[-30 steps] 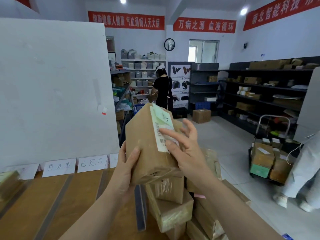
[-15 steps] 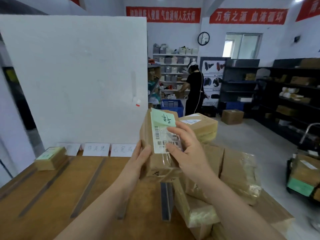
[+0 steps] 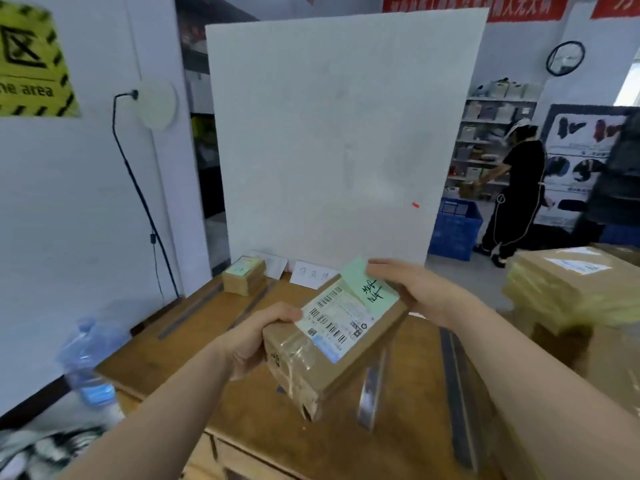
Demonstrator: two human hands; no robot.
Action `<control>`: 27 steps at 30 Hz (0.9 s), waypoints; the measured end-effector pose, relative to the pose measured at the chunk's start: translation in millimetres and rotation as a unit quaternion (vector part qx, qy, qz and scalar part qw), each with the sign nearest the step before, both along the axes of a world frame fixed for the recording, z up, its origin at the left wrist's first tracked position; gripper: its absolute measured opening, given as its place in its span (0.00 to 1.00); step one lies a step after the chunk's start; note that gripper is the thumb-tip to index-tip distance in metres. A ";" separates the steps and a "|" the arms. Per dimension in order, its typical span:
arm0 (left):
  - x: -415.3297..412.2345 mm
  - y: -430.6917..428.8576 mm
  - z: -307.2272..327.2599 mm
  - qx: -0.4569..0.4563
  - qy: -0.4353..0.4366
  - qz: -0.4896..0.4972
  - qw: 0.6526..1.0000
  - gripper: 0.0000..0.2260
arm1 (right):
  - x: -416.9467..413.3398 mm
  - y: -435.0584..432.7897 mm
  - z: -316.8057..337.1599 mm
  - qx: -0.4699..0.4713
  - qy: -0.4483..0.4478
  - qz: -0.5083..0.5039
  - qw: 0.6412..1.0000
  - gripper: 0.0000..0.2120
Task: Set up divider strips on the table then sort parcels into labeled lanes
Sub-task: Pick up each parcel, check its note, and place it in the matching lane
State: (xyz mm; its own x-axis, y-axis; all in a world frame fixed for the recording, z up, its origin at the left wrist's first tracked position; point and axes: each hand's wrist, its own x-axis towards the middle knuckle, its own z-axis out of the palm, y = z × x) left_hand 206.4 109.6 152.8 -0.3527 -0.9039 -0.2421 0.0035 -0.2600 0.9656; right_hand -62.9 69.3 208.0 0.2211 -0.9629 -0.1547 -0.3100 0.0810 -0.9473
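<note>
Parcel (image 3: 332, 344) held over bench (image 3: 194, 344) before board (image 3: 339, 133), label tilted up, likely for reading. Near end gripped by left hand (image 3: 256, 336), far end by right hand (image 3: 415, 292), fingers (image 3: 280, 311) curled round edges. Second parcel (image 3: 244, 275) laid at board's foot, between strips (image 3: 189, 311).

Blurred: clear plastic water bottle (image 3: 86, 358) at far left, label unreadable; stack of brown taped parcels (image 3: 568, 289) at right, cut by the right edge. Cut off: yellow-and-black hazard sign (image 3: 31, 60) by the left edge, red banners (image 3: 474, 8) by the top edge. Too small to read: handwriting on white paper lane labels (image 3: 309, 274). Hidden: underside of brown cardboard parcel (image 3: 311, 368), and fingers of the left hand (image 3: 256, 337) beneath it.
</note>
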 end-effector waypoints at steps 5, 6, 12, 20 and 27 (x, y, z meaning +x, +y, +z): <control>100.1 -33.4 -4.1 0.012 -0.017 -0.009 1.000 0.24 | 93.2 -37.3 -14.9 0.139 -0.051 0.075 0.986 0.17; 119.5 -40.6 -4.8 0.016 -0.019 -0.017 1.000 0.23 | 109.5 -45.4 -19.5 0.153 -0.058 0.075 0.984 0.16; 211.0 -83.9 -8.1 -0.008 -0.035 0.033 0.999 0.26 | 201.2 -85.2 -50.8 0.186 -0.102 0.051 0.976 0.17; 240.6 -145.5 -59.9 0.052 -0.075 0.176 0.980 0.42 | 267.8 -146.9 -95.2 0.211 -0.141 -0.125 0.959 0.22; 218.9 -205.4 -89.4 0.084 -0.012 0.119 0.989 0.48 | 309.9 -211.7 -134.9 0.237 -0.157 -0.119 0.951 0.36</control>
